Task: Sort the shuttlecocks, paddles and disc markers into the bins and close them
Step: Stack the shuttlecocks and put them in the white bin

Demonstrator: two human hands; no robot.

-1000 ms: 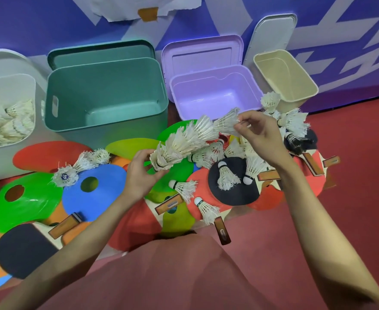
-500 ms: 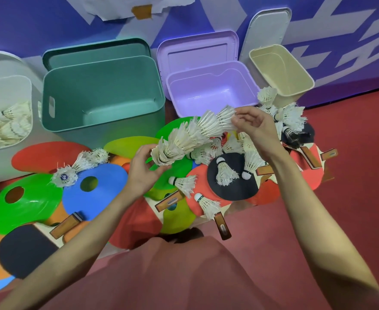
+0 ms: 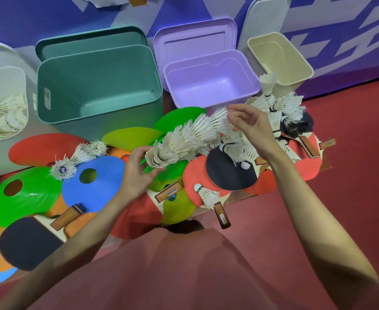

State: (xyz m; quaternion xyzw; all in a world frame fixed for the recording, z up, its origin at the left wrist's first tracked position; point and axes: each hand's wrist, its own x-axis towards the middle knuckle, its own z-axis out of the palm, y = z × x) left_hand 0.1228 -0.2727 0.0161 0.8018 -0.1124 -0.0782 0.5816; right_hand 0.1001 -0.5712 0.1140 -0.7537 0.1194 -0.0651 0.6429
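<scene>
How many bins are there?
4, in a row along the wall: the white bin far left holding shuttlecocks, then the teal bin, the purple bin, and the beige bin far right. All open.

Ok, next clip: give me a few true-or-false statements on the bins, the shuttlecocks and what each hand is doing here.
1. The left hand and right hand hold a nested row of shuttlecocks between them. True.
2. The purple bin already holds paddles. False: nothing shows inside it.
3. The white bin at the far left holds shuttlecocks. True.
4. The teal bin is closed. False: it is open, its lid standing behind it.
5. A single shuttlecock lies on a red paddle. True.
</scene>
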